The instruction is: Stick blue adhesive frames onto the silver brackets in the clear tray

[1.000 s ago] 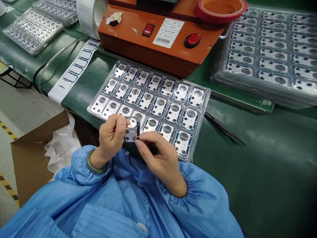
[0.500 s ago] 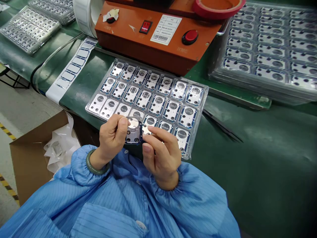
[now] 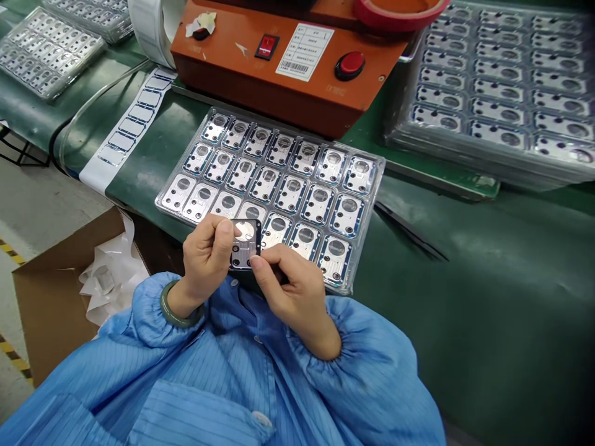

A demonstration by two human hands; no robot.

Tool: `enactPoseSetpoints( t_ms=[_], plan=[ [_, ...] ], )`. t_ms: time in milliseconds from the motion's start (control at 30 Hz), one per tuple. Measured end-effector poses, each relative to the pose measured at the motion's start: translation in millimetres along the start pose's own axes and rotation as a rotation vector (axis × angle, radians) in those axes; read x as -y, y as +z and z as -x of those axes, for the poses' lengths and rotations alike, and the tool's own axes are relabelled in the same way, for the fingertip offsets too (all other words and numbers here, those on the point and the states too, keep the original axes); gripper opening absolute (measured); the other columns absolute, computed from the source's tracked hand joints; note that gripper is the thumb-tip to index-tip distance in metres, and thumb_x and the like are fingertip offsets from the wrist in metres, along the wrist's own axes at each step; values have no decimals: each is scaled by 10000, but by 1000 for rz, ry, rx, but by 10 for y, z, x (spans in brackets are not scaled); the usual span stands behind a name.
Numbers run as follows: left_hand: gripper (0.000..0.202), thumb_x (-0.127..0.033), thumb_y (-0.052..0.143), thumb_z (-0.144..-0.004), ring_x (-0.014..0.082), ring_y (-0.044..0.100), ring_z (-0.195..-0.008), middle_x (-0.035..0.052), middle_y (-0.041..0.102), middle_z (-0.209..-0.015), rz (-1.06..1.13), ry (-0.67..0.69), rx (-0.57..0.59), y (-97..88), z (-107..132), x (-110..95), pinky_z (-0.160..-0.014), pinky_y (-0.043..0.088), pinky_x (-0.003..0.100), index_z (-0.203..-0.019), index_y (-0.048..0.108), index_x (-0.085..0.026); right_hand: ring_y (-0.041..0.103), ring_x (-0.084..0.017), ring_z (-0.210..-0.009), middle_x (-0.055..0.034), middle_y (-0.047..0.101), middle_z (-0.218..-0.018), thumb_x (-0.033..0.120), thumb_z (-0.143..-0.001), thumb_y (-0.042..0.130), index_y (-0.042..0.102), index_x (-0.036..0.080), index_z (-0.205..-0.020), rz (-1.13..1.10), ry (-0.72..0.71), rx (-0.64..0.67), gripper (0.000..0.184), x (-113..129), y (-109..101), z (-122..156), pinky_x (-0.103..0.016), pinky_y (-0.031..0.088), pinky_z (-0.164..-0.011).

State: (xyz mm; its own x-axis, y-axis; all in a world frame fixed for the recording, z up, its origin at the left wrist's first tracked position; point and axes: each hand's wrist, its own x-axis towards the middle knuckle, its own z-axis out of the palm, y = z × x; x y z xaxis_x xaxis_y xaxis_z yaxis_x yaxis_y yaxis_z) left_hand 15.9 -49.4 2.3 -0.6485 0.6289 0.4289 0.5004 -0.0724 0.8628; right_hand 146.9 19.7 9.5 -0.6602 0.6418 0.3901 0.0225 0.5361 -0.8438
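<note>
Green bench mat (image 3: 465,322), factory line. Items on it: one orange control box (image 3: 279,74) with a red push button (image 3: 349,65); one pair of dark tweezers (image 3: 409,232), lying loose; one stacked pile of loaded trays (image 3: 493,93), to my right; one clear blister tray (image 3: 369,218), directly before me, holding rows of small metal plates.

Risks, as I judge them: a slip from my pinch could drop the plate onto the tray and knock its neighbours. Any twist between my two hands could bend a thin piece or crease whatever lines its rim. My fingertips on the bright face could smudge or mark it.

Item in hand: one small rectangular metal plate (image 3: 244,244), silver with a dark border, a round window and small corner holes. Location: lifted just above the near row of the tray, in front of my chest.

Left hand (image 3: 207,257): closed, pinching the plate's left side between thumb and fingers. Right hand (image 3: 290,288): curled, fingertips pressed on the plate's lower edge. Neither hand is released.
</note>
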Motion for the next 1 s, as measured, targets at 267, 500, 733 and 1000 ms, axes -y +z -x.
enactPoseSetpoints(
  t_ms=[267,500,733,1000],
  plan=[
    [316,-456,475,-908,112,519,-541,3,574,-638,383,-163,168,-41,-33,56,-484,421,231,-865,638,-189,492,-99,-535,32,527,-595,185,-904,535,525,192,-700,-25,32,101,205,12,-38,-25,-233,374,-533],
    [286,-368,621,-841,90,440,-508,-28,488,-554,332,-277,238,-80,-140,39,-492,393,229,-638,532,-188,498,-98,-517,26,550,-581,194,-890,564,556,186,-685,-22,41,115,205,11,-22,-18,-232,381,-534],
    [280,-450,597,-837,98,492,-515,-13,543,-595,434,-325,271,-101,-102,-17,-482,424,232,-739,610,-188,468,-83,-501,37,537,-576,186,-879,564,523,187,-653,-123,122,104,230,48,-62,-27,-217,375,-510],
    [287,-396,631,-828,48,388,-349,-40,501,-522,403,-406,243,-136,-85,9,-314,292,186,-648,559,-184,454,-75,-498,41,527,-570,192,-871,571,530,181,-641,-152,145,113,234,39,-61,-26,-214,368,-498]
  ],
)
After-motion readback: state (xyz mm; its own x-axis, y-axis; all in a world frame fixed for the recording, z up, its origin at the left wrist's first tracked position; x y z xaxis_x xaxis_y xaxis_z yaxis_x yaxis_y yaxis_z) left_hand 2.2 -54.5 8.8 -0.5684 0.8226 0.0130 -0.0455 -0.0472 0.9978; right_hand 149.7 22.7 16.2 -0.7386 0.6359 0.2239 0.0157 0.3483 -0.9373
